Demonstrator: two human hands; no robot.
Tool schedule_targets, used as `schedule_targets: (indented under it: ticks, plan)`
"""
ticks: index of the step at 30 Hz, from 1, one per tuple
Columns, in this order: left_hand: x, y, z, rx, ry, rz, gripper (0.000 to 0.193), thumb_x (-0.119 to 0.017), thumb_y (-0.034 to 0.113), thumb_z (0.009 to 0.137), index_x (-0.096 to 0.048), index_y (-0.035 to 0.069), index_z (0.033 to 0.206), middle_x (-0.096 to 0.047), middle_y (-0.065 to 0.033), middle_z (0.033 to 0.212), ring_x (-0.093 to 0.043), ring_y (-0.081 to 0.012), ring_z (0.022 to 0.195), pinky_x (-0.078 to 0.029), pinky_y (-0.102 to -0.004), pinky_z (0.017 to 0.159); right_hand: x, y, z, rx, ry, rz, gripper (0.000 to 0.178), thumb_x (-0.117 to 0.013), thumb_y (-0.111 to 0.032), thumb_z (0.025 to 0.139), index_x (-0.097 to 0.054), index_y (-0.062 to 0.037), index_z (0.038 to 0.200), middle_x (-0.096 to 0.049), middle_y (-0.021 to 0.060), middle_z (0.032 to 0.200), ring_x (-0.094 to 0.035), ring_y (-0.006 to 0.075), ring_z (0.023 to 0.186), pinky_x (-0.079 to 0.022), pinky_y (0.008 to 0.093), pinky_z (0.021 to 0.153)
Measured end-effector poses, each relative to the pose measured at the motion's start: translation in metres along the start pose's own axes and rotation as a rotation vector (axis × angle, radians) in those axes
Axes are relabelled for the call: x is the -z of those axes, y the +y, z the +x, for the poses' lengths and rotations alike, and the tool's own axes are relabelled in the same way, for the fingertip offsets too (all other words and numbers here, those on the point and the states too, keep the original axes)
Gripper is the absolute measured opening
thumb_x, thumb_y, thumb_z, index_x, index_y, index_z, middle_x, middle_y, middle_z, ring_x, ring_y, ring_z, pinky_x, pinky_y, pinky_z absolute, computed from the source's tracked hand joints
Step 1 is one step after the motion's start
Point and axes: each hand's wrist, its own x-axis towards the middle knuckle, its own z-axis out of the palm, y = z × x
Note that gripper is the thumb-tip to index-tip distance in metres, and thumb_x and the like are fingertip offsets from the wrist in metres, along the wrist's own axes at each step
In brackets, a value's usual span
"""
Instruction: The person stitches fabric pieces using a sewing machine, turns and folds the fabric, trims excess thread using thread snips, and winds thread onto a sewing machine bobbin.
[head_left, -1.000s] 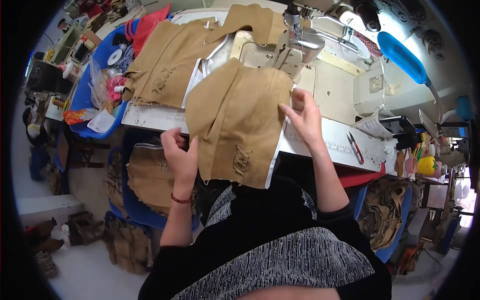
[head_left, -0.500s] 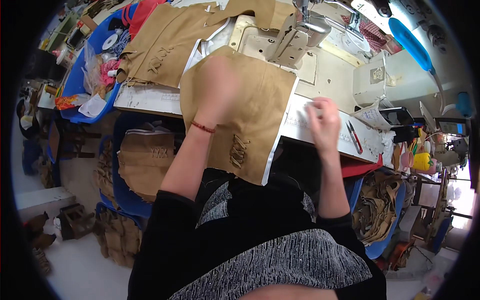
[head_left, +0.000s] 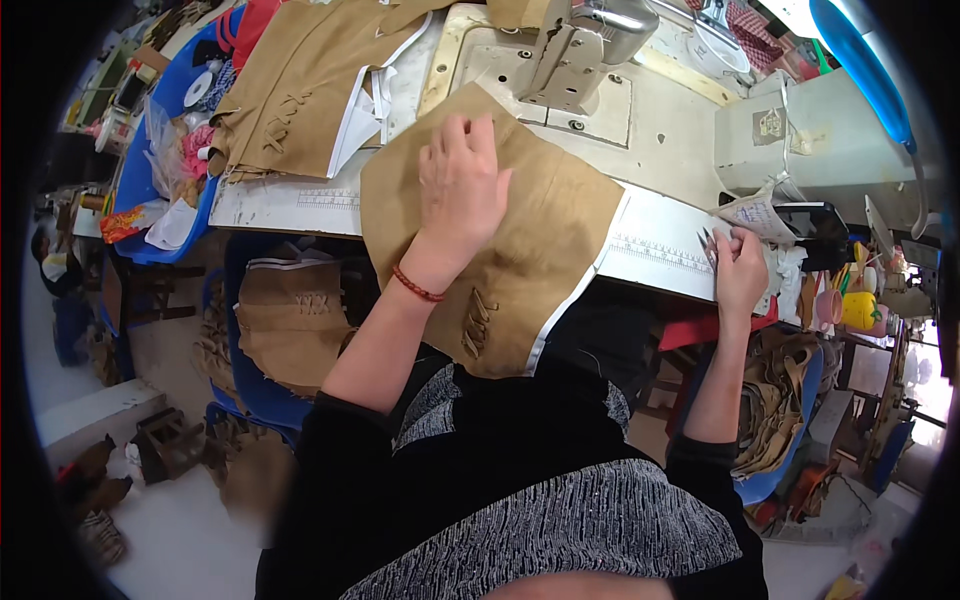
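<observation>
Stretching near to far, the tan panel point(head_left: 545, 215) points one corner point(head_left: 471, 98) away.

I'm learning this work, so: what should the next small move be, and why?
Probably lift the snips with the right hand: its fingers are right at them, while the left hand rests on the tan piece, which seems to steady it.

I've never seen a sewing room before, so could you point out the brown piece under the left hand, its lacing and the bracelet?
Brown piece point(head_left: 542, 222): head view, on its plain middle.
Lacing point(head_left: 479, 322): head view, amid its crossed cords.
Bracelet point(head_left: 416, 287): head view, mid-band.
</observation>
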Motion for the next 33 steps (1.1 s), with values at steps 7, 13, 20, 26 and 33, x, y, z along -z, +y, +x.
schedule_targets:
  ticks: [7,13,20,26,33]
  plan:
    - [-0.015,-0.007,0.001,0.231,-0.436,-0.119,0.027,-0.069,0.013,0.07,-0.052,0.002,0.087,-0.049,-0.0114,0.095,-0.052,-0.0296,0.088,-0.044,-0.0387,0.07,0.0,-0.016,-0.009,0.071,-0.037,0.047,0.028,-0.073,-0.026,0.071,-0.06,-0.0026,0.081,-0.054,0.0073,0.062,-0.054,0.0224,0.057,-0.042,0.0332,0.054]
    - [-0.018,-0.01,0.001,0.038,0.145,-0.115,0.02,-0.068,0.009,0.071,-0.055,0.003,0.085,-0.05,-0.0086,0.086,-0.054,-0.0293,0.082,-0.045,-0.0384,0.066,0.0,-0.02,-0.007,0.152,-0.015,0.049,0.025,-0.07,-0.022,0.074,-0.057,-0.0006,0.073,-0.052,0.0088,0.06,-0.051,0.0234,0.055,-0.04,0.0331,0.052]
    - [-0.023,-0.011,0.001,0.229,-0.175,-0.155,0.016,-0.066,0.009,0.072,-0.053,0.003,0.08,-0.053,-0.0095,0.082,-0.055,-0.029,0.076,-0.044,-0.039,0.064,-0.011,-0.097,0.023,0.282,0.147,0.496,0.013,-0.058,-0.008,0.083,-0.053,0.0027,0.077,-0.051,0.0105,0.063,-0.051,0.0253,0.058,-0.041,0.0354,0.055]
    - [-0.024,-0.017,0.003,0.302,-0.26,-0.118,0.015,-0.063,0.008,0.075,-0.05,0.002,0.081,-0.056,-0.0145,0.083,-0.057,-0.0344,0.075,-0.044,-0.0431,0.065,-0.053,-0.201,0.034,0.492,-0.218,0.676,0.025,-0.054,-0.022,0.087,-0.055,0.0022,0.08,-0.058,0.0158,0.077,-0.057,0.032,0.061,-0.044,0.0394,0.053]
    - [-0.029,-0.024,0.001,0.362,-0.186,-0.232,0.011,-0.06,0.001,0.076,-0.05,-0.001,0.078,-0.058,-0.0171,0.075,-0.058,-0.0343,0.07,-0.044,-0.0413,0.063,-0.081,-0.21,0.017,0.592,-0.108,0.42,0.023,-0.058,-0.022,0.082,-0.054,0.0,0.082,-0.057,0.0128,0.074,-0.06,0.0281,0.063,-0.049,0.0364,0.055]
